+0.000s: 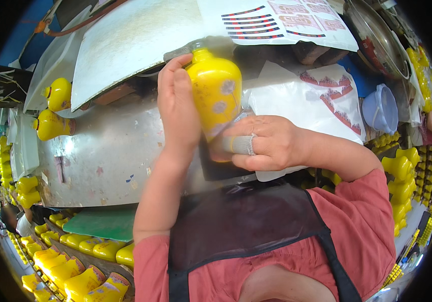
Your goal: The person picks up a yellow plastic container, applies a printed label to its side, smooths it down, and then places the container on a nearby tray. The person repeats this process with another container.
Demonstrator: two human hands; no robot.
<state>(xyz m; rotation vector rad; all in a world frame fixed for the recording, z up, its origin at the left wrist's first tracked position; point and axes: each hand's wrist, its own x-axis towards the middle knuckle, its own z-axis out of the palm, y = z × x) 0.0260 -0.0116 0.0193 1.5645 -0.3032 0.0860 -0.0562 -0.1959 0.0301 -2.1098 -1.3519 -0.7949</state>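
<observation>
A glossy yellow vase [217,83] with greyish flower patterns leans over the metal worktop in front of me, its narrow neck pointing away. My left hand [179,108] is closed along its left side, fingers reaching up to the shoulder. Against the lower right side of the vase presses my right hand [263,143], its fingers curled and a grey knitted sleeve [242,145] on one of them. A thin greyish edge shows by these fingertips; what it belongs to is unclear. Blur and the right hand hide the base of the vase.
White sheets with red patterned decals [334,98] lie right of the vase; a sheet of dark strips [251,22] lies beyond. Two yellow vases [54,125] rest at the left. A pale blue bucket [379,108] stands right. Rows of yellow vases [82,279] fill racks lower left.
</observation>
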